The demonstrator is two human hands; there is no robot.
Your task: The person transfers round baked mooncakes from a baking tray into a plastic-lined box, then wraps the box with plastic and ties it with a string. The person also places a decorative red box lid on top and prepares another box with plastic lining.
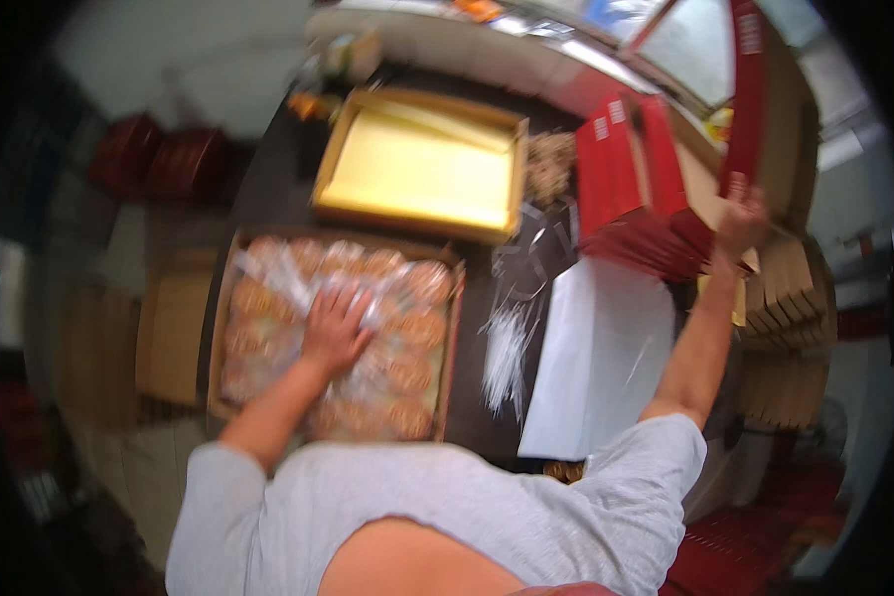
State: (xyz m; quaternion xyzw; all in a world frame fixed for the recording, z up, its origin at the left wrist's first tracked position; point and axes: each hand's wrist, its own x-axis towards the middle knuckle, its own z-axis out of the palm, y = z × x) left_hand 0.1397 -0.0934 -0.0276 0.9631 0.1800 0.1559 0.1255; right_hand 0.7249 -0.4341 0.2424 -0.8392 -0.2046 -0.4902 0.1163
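My left hand (337,328) lies with spread fingers on clear plastic film (287,276) over rows of round, golden-brown baked goods (417,328) in a cardboard box (453,357). At the right, my right hand (741,212) is raised and grips the lower end of a red cardboard box lid (745,97), which stands steeply tilted. Beyond the filled box, a shallow box with a shiny gold lining (425,160) sits on the dark table. The exact shape of the baked goods is blurred under the film.
Red boxes (614,171) stand stacked at the right behind white sheets (603,357). White ties (506,357) and a brown shredded bundle (551,167) lie on the dark table (477,298). Cardboard boxes (782,298) are stacked at the far right, more (179,328) at the left.
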